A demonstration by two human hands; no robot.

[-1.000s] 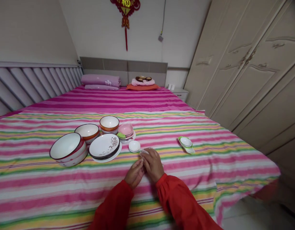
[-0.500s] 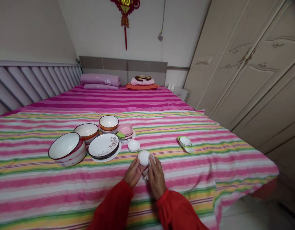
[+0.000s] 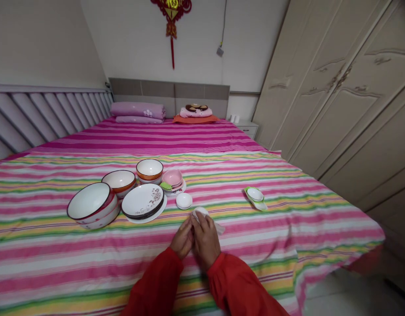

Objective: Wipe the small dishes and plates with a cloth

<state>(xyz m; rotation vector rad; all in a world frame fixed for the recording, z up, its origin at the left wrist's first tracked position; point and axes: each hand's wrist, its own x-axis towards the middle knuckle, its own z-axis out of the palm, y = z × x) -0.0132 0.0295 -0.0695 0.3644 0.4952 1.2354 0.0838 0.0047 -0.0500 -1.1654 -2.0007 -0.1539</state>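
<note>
Both my hands meet over the striped bedspread near the bed's front edge. My left hand [image 3: 182,240] curls its fingers round a small white dish [image 3: 200,213], only partly visible. My right hand [image 3: 206,237] lies over the dish, pressing a white cloth [image 3: 218,228] against it. Just beyond sits another small white dish [image 3: 184,200]. Red sleeves cover both arms.
Left of the hands stand a large white bowl [image 3: 90,202], a flowered plate stack [image 3: 143,202], two orange-rimmed bowls [image 3: 150,169] and pink dishes [image 3: 172,178]. A green and white dish [image 3: 255,196] lies right. Pillows lie at the headboard. A wardrobe [image 3: 347,92] lines the right.
The dish was lifted and shown with its underside up half a second ago. Now my right hand has closed over it again with the cloth, and both hands sit lower.
</note>
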